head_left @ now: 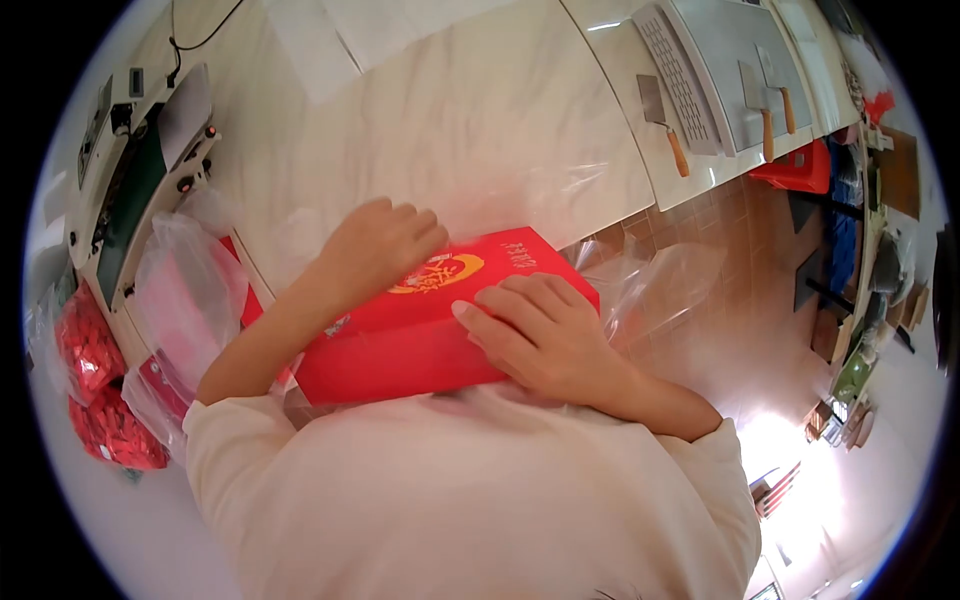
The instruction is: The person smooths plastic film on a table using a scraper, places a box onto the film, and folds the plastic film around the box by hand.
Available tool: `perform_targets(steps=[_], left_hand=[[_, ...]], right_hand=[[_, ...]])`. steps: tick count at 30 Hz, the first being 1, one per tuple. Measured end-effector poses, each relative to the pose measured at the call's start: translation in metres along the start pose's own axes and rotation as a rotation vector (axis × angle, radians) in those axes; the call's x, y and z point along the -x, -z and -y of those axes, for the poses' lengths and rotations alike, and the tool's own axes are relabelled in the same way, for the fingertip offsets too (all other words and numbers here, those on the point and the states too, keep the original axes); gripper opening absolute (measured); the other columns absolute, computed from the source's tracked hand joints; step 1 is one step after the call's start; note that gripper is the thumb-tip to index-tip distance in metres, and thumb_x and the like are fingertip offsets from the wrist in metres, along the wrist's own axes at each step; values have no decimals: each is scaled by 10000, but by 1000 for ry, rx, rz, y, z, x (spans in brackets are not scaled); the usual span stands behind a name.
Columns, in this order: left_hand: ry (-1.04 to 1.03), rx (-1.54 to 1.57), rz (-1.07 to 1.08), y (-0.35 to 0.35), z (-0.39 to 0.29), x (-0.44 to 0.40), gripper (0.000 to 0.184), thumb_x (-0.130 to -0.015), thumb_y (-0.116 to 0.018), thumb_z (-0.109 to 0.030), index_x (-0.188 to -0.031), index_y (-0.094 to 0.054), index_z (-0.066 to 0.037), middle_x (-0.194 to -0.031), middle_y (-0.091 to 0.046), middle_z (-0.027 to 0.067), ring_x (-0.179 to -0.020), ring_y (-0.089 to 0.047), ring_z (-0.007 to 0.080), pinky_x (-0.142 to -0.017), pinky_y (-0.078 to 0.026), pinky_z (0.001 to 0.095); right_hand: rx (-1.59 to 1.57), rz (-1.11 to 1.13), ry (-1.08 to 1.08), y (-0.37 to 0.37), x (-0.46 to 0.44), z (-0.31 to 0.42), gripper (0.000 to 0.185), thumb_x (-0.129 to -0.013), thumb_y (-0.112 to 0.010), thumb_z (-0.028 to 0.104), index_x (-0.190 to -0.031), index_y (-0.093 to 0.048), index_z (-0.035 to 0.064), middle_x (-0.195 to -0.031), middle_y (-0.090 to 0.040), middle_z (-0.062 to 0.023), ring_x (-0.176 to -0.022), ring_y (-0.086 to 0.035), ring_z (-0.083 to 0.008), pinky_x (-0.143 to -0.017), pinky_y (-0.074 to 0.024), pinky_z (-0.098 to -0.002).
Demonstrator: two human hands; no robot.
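A red gift box with a yellow emblem and pale lettering lies tilted against my body at the table's near edge. My left hand is over the box's far left part, its fingers curled in and their tips hidden. On the near right part of the box rests my right hand, its bent fingers on the top and its thumb toward the front face. Clear plastic film sticks out on the right of the box, and a blurred, shiny patch lies just beyond it.
At left stands a machine with a green belt, above clear plastic bags and bagged red items. Wooden-handled scrapers lie at right beside a grey metal appliance. A red bin stands beyond the pale table.
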State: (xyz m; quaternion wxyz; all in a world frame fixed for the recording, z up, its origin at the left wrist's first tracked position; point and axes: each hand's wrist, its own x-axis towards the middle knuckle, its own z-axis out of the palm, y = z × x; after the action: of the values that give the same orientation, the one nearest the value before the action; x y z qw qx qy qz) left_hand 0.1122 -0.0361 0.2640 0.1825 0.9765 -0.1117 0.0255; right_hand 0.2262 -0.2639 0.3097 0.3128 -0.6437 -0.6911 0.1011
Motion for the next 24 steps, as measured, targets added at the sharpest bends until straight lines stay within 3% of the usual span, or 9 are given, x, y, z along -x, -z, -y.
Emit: perform_targets(steps=[4,9,12,14,15,17,20,22,24], left_hand=[[11,-150,83,18,-50,15,117,-766,-654,-109,-877,-618,-117,-793,-549,8,-728,-571,150,-564,-451,289],[72,-315,82,42,-91,27,144,-734,-665,-111,-870,-619,-109,-793,-527,-1,-709,-538,127,-539,-430,258],[185,-339,4,44,-107,36,152,-728,-672,-118,-873,-631,-96,-794,-517,-4,-687,-528,132,-530,-419,266],[214,-302,-18,44,-114,43,171,-727,-674,-105,-895,-654,-85,-790,-511,-1,-667,-531,143,-529,-407,270],[226,-301,-18,44,-115,47,171,-727,-674,-105,-895,-654,-85,-790,-511,-1,-667,-531,143,-529,-407,270],[289,-154,-163,44,-115,56,202,-739,-660,-89,-940,-676,-81,-838,-563,-3,-701,-573,156,-572,-438,282],[339,-215,-304,50,-100,89,176,-780,-648,-83,-951,-689,-96,-926,-622,-3,-757,-613,200,-644,-483,334],[682,-277,-404,56,-91,128,142,-876,-648,-158,-1004,-692,-113,-1052,-655,34,-896,-639,230,-787,-494,363],[1329,47,-752,43,-90,165,336,-1001,-530,-397,-1141,-644,-114,-1200,-641,63,-1115,-608,218,-936,-454,390]], right_hand=[[173,-112,2,12,-3,0,448,-812,-602,145,-1250,-610,50,-1209,-613,-168,-1114,-587,-308,-946,-479,-479],[245,52,-21,21,-1,1,402,-787,-689,138,-1186,-659,99,-1231,-624,-108,-1187,-584,-287,-1065,-384,-519],[238,164,-56,32,-1,0,337,-788,-693,130,-1121,-664,84,-1125,-645,-80,-1110,-614,-262,-1023,-417,-497],[173,245,36,38,4,-4,284,-762,-701,111,-1039,-665,55,-1020,-648,-72,-990,-645,-256,-918,-482,-436],[168,250,45,38,4,-5,284,-762,-701,111,-1039,-665,55,-1020,-648,-72,-990,-645,-256,-918,-482,-436],[110,236,124,36,3,-6,258,-745,-687,83,-996,-665,31,-1025,-661,-94,-905,-655,-256,-788,-503,-368],[83,133,226,26,5,-15,241,-743,-679,131,-947,-643,8,-1096,-645,-128,-914,-630,-260,-748,-489,-342],[71,159,222,21,9,-16,281,-741,-689,143,-987,-643,15,-1136,-642,-138,-932,-627,-269,-778,-488,-358],[48,185,233,19,7,-14,322,-739,-700,155,-1027,-643,23,-1176,-638,-148,-951,-624,-278,-809,-487,-374]])
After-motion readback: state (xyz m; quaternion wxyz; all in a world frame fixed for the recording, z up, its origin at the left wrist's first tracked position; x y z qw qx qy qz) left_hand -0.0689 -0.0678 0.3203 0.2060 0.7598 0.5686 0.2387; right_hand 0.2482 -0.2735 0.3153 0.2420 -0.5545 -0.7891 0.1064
